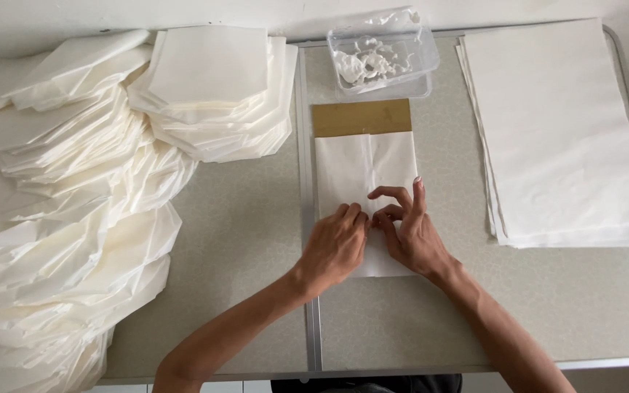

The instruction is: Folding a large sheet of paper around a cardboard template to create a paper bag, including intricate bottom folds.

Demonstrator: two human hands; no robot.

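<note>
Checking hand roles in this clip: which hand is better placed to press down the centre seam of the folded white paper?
Probably the right hand: its fingers are spread along the centre seam of the folded white paper. The left hand rests knuckled at the seam's lower end.

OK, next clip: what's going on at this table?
A person is folding a white sheet of paper around a brown cardboard piece, whose top edge still sticks out. The left hand and right hand press together on the centre seam near the sheet's lower end. A stack of flat white sheets lies to the right. Piles of folded paper fill the left side. A clear plastic tub with white paste-like stuff sits above the work on the grey table.
</note>
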